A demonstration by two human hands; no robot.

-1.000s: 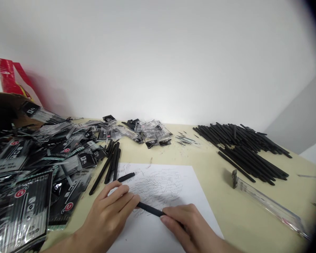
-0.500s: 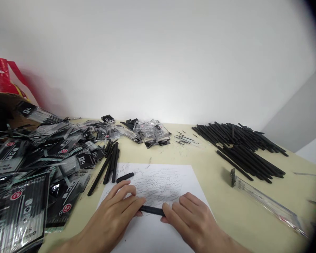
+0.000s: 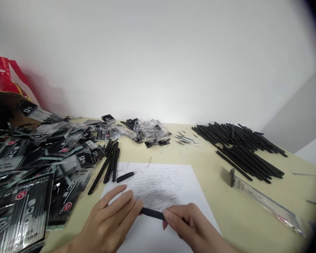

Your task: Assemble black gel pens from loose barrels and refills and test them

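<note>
A black pen barrel (image 3: 152,213) lies crosswise between my hands, above a white sheet of paper (image 3: 197,196) covered in scribbled lines. My right hand (image 3: 192,225) pinches its right end between thumb and fingertips. At its left end, the fingers of my left hand (image 3: 116,218) are closed, and the hand hides the grip and whatever lies beneath. A black pen cap (image 3: 125,177) rests on the paper's upper left, just beyond my left fingers. Several black pens (image 3: 112,161) lie side by side at the paper's left edge.
Packets of gel refills (image 3: 23,211) heap up on the left beside a cardboard box (image 3: 23,119) and a red bag (image 3: 10,75). Used wrappers (image 3: 154,131) and loose refill tips (image 3: 184,138) lie behind. Black pens (image 3: 247,161) pile up at right, near a clear packet (image 3: 268,203).
My right hand has turned, its curled fingers shifting to a fingertip pinch on the pen's right end. My left fingers have straightened slightly and moved a little left.
</note>
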